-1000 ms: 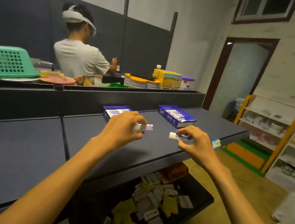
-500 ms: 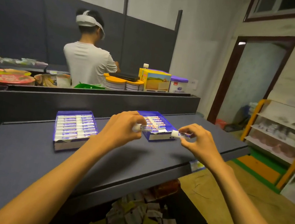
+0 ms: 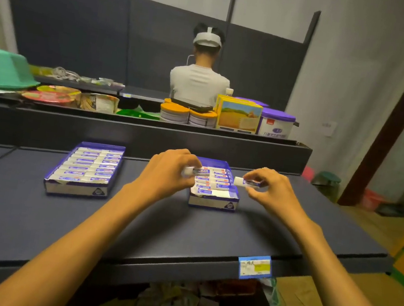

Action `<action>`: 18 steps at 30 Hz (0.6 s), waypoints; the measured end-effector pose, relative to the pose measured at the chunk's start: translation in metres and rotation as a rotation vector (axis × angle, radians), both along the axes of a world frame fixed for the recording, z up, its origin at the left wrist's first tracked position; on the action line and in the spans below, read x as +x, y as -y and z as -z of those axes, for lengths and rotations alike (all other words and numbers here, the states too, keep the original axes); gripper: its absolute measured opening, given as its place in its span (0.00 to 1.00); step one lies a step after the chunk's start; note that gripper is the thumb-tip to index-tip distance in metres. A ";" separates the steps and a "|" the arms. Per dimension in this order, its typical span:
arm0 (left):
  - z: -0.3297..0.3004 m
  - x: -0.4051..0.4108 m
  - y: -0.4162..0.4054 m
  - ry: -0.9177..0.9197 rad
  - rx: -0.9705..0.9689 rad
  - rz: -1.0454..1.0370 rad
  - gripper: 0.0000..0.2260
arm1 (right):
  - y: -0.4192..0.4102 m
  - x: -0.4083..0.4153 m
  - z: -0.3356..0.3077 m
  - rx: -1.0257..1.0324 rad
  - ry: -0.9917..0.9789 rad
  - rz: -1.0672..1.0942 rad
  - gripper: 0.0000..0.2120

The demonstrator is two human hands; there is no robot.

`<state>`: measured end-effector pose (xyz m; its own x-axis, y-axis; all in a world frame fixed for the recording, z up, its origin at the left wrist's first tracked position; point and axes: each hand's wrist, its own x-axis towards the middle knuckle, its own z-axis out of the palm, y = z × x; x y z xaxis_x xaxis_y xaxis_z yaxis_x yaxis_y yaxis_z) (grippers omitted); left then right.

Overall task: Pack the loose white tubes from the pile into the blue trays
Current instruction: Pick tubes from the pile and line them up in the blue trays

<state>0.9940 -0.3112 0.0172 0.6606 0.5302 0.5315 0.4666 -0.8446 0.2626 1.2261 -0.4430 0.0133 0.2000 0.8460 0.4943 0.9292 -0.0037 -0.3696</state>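
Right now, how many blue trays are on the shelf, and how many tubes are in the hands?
Blue trays: 2, the left tray and the right tray
Tubes in hand: 2, left-hand tube and right-hand tube
Total: 4

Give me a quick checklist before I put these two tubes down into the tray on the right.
1. Left hand has a firm grip on its tube: ok, fingers curled round it.
2. Right hand holds its tube: ok, pinched at the far end, cap end free.
3. Right tray has room: ok, a bare patch shows at the near right.
4. Left tray needs more: cannot tell, its rows look full.
5. Hands are over the right tray: ok for the left; the right is at its right edge.
6. Tubes lie crosswise like the packed rows: ok, roughly.
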 end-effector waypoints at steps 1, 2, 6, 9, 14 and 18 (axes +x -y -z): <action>0.001 0.002 -0.003 0.004 -0.001 -0.011 0.14 | -0.009 0.003 0.001 -0.024 -0.003 -0.018 0.13; 0.002 0.004 -0.007 0.007 -0.002 -0.020 0.14 | -0.019 0.005 0.002 -0.051 -0.010 -0.035 0.13; 0.007 0.012 -0.020 -0.006 -0.005 -0.049 0.14 | -0.054 0.008 0.004 -0.118 -0.012 -0.094 0.13; 0.009 0.018 -0.026 -0.025 -0.010 -0.057 0.14 | -0.073 0.005 0.001 -0.227 -0.002 -0.119 0.11; 0.012 0.023 -0.035 -0.080 -0.025 -0.048 0.14 | -0.091 0.006 0.001 -0.404 0.086 -0.148 0.11; 0.013 0.027 -0.035 -0.102 -0.043 -0.030 0.15 | -0.095 0.009 -0.001 -0.461 0.124 -0.178 0.12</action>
